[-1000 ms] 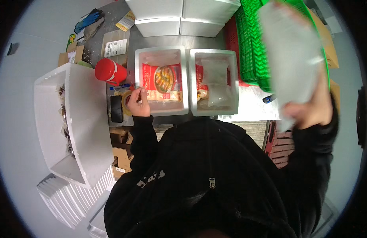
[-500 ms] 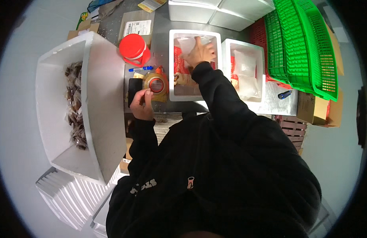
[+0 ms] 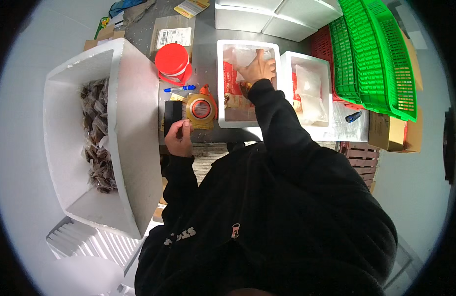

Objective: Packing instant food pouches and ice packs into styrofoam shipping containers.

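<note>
The red packet [image 3: 230,85] could be crushed inside the white foam box [image 3: 220,84] if pressed hard by the wide-spread right hand [image 3: 259,68], the left hand [image 3: 180,139] being curled narrow.

Spreads right hand [image 3: 260,69] over translucent pack [image 3: 243,55] and red food bag [image 3: 231,83] inside white polystyrene box [image 3: 220,84]; holds left hand [image 3: 180,140] near tape dispenser [image 3: 202,109] and black phone [image 3: 172,116].
</note>
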Available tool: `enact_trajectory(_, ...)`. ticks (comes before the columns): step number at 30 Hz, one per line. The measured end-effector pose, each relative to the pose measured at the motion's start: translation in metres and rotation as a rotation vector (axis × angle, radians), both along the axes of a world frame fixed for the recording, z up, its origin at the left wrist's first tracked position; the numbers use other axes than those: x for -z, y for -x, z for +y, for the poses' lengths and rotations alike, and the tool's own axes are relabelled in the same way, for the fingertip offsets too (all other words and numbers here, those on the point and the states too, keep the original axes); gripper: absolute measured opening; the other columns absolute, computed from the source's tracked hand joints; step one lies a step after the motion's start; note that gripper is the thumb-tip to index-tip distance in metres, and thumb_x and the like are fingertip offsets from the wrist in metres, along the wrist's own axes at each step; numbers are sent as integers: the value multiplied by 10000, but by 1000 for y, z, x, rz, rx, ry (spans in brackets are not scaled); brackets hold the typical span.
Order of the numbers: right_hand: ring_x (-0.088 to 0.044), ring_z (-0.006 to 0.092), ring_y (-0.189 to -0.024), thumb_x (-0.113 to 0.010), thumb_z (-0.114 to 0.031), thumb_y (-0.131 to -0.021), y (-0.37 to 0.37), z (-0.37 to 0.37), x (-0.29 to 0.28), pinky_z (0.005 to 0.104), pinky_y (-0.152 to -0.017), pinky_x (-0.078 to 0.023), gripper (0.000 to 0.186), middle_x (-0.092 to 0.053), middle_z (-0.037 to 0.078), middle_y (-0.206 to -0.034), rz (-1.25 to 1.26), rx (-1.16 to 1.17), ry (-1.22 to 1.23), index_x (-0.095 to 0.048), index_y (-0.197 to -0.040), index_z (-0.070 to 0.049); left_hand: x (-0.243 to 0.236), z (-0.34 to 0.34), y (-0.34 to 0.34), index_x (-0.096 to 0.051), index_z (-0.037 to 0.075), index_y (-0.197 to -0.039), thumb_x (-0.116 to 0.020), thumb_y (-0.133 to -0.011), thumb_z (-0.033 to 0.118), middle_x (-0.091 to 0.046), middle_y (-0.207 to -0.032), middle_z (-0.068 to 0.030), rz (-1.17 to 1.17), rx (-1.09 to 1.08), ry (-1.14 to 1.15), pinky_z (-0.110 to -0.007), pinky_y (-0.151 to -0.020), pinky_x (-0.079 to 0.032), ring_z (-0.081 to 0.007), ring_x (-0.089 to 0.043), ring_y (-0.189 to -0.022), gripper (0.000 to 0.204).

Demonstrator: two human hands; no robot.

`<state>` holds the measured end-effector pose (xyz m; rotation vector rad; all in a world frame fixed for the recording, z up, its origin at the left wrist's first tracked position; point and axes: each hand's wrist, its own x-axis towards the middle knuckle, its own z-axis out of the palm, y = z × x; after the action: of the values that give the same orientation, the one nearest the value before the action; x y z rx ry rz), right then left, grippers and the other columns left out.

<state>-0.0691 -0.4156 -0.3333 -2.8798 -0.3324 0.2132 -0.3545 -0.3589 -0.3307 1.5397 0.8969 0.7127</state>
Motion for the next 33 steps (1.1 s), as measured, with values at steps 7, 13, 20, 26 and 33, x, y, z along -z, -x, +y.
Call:
enact_trajectory(7,-452,442,-1121,-753,-595,-552,-18,-7,-21,477,-878,-435,981,-557,289,-1056,81,-142,-169,-371,-1264,-40,1,-2,-8,-624,-20,-921,-578,-887,136,-638,-774,-73,14,36,40,-236,-641,-479,-117,-601,-681,166)
enact_trajectory(13,-434,509,-1150,-764,-574,-549,-33,-4,11,571,-901,-396,997,-354,358,-1266,394,-125,-62,-337,-1315,-101,-7,-6,-15,-625,-18,-919,-592,-880,139,-644,-784,-70,-16,70,45,-236,-642,-481,-111,-600,-677,165)
enact_trajectory(20,-336,485,-1216,-739,-627,-559,12,-10,14,567,-866,-422,982,-271,298,-1341,-41,-41,-160,-378,-1284,-73,3,-12,-17,-626,-18,-926,-601,-874,139,-647,-788,-68,6,116,65,-220,-639,-478,-99,-599,-680,168)
enact_trajectory(26,-312,488,-1225,-685,-686,-585,5,-21,5,600,-877,-397,1028,-213,301,-1363,-22,-65,-92,-325,-1354,-108,1,-36,-59,-608,-22,-953,-574,-903,163,-631,-823,-71,-85,234,106,-227,-650,-485,-106,-589,-696,195)
enact_trajectory(33,-576,297,-884,-657,-227,-727,-78,-231,-201,388,-797,-443,277,-608,157,-903,-990,-422,-902,-636,-900,-12,-5,-58,-97,-583,-39,-971,-526,-934,173,-609,-791,-62,-101,257,37,-212,-613,-444,-97,-564,-668,222)
